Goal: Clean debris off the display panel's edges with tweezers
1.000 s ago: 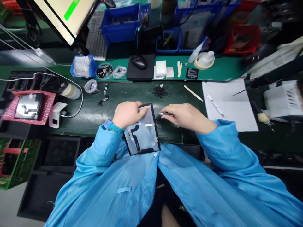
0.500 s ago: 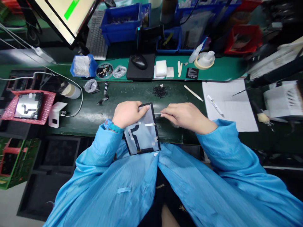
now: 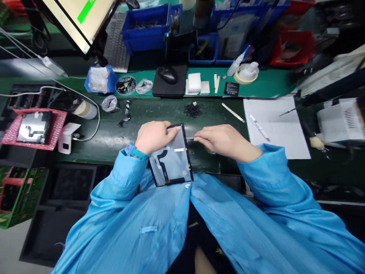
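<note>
A tablet screen panel [image 3: 177, 161] with a black border and a dark flex cable on its silvery back is tilted at the bench's near edge, against the blue coat. My left hand [image 3: 154, 136] grips its upper left part, the thumb lying across the back and the other fingers hidden behind. In my right hand [image 3: 221, 140] the fingers are pinched around a thin metal tool [image 3: 190, 137]. The tool's tip meets the panel's right edge near the top; its exact kind is too small to tell.
Dark crumbs [image 3: 193, 110] lie in a heap beyond the panel. A flat stick [image 3: 233, 112] and a pen [image 3: 259, 127] on white paper [image 3: 279, 133] are to the right. On the left, another panel [image 3: 34, 127] rests on pink bubble wrap [image 3: 59, 131]. A mouse [image 3: 167, 74] sits on the raised shelf.
Almost nothing differs. Both hands, the panel and the thin tool stay in nearly the same place, with only a slight shift.
</note>
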The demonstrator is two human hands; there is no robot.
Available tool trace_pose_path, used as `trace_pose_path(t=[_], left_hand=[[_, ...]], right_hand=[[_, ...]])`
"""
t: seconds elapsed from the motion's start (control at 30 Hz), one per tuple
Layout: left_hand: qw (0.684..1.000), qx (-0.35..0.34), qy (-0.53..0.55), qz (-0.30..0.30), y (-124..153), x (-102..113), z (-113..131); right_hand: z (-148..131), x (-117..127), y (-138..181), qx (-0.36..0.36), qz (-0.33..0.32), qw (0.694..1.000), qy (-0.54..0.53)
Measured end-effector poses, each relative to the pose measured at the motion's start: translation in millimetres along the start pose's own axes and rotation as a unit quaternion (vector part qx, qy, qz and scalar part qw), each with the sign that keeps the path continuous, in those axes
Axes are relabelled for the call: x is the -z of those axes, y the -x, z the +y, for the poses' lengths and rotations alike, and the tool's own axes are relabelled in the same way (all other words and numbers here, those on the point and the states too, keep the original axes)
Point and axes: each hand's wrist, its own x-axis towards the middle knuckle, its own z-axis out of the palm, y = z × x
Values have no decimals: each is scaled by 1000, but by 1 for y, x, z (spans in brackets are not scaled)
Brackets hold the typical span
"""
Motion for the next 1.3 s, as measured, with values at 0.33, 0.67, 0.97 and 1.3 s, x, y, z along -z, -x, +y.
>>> trace_pose_path(t=[0.33,0.67,0.97,1.3], left_hand=[[1000,11,-1,-9,-1,-2,-6],[999,23,-15,-38,-3,-2,-14],[998,29,-15,-51,-9,0,-14],[998,28,-8,-63,-23,-5,-14]], right_hand=[[-1,-13,-1,-128,74,968,-205],[20,-58,-33,-262,165,829,-465],[40,-69,-57,-253,225,847,-409],[58,-81,-62,-266,225,836,-423]])
